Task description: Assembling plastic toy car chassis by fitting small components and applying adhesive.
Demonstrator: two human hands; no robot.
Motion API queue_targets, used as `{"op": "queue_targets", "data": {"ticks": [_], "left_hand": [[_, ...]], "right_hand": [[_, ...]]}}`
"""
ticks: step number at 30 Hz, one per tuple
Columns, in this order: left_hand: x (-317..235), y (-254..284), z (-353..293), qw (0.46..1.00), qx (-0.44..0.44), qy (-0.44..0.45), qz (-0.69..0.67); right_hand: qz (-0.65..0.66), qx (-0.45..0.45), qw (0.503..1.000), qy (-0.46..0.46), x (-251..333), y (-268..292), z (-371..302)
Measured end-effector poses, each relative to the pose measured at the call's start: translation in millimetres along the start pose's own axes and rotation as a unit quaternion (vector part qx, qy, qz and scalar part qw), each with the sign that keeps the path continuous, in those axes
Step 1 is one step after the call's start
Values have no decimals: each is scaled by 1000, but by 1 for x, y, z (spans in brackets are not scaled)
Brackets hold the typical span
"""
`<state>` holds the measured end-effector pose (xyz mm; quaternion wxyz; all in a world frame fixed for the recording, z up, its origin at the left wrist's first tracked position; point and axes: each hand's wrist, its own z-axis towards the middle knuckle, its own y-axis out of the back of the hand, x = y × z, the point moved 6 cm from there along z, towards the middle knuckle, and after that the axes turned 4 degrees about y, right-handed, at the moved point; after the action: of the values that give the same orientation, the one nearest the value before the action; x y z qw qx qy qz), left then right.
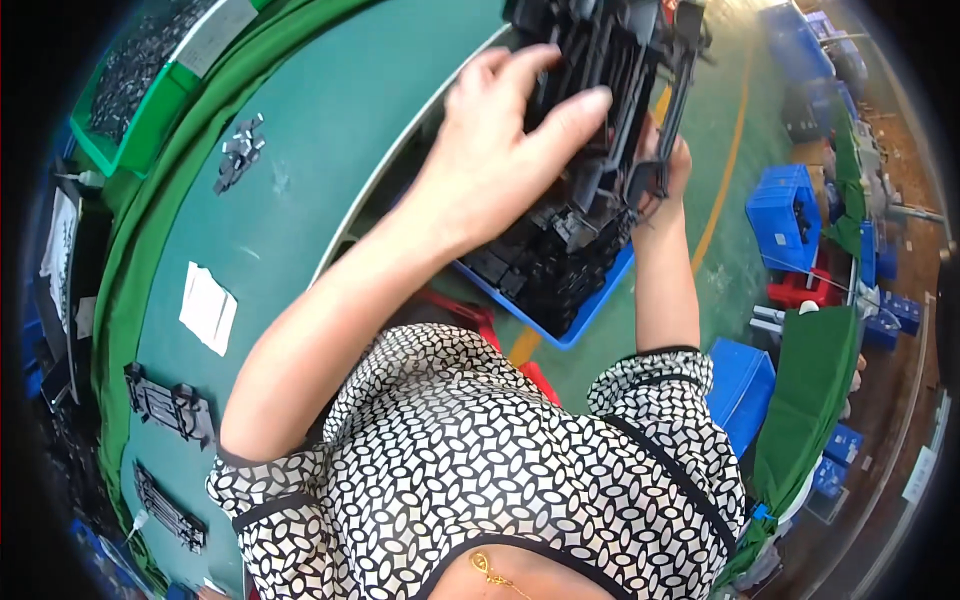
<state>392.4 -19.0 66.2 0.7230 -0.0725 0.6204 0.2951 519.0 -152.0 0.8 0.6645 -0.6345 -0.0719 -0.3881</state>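
A black plastic frame [622, 80] with long ribs and slots is held up over a blue bin at the top of the head view. My right hand [668, 170] grips it from behind on the right; most of those fingers are hidden by the frame. My left hand [510, 135] is on its left side, thumb across the front and forefinger bent at the edge. The other left fingers are curled and partly hidden. Below, the blue bin [566, 342] holds many small black plastic parts [530, 275].
On the green table [330, 120] at left lie a pile of small black pieces [240, 155], white paper [208, 308] and two black frames [170, 405]. A green crate [125, 155] of black parts stands beyond. Blue bins [785, 215] and a red object [808, 288] are at right.
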Motion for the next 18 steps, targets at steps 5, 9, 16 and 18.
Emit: {"op": "queue_targets", "data": {"ticks": [5, 9, 16, 18], "left_hand": [[77, -72, -55, 971, 129, 198, -40], [156, -105, -93, 879, 211, 401, -149], [197, -21, -148, 851, 70, 488, -179], [196, 16, -172, 856, 22, 481, -190]], "right_hand": [[-160, -261, 944, -121, -42, 70, -109], [26, -287, 949, -132, -113, 125, -177], [66, -434, 885, -154, -185, 194, -212], [48, -443, 886, -132, -194, 220, -208]]}}
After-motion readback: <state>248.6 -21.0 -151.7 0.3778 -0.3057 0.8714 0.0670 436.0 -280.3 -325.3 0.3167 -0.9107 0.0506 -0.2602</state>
